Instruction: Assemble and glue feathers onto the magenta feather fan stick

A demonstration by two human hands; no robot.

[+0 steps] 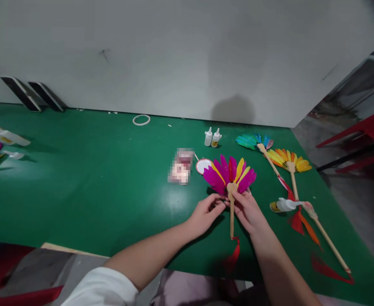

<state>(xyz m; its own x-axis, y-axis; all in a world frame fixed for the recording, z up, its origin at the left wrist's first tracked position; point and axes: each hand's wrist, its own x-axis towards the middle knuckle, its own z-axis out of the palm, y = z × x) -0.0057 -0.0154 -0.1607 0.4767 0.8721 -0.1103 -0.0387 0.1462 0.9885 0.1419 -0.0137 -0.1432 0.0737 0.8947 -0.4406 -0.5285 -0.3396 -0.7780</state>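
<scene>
A feather fan [232, 193] with magenta and yellow feathers, a wooden handle and a red tassel is held upright over the table in front of me. My right hand [249, 210] grips it from the right, the thumb pressed on the wooden piece where the feathers meet. At its left side, my left hand [208, 212] is curled, fingertips at the base of the feathers and partly hidden behind the fan. Just beyond the feathers lies a small white disc with a red rim [203, 166].
A glue bottle [283, 205] lies at right beside a yellow feather fan [291, 163], a blue-green feather fan [250, 141] and a bare wooden handle [329, 242]. Two small bottles [208, 137] stand behind. Farther left are a white ring [141, 120] and phones [22, 94] against the wall.
</scene>
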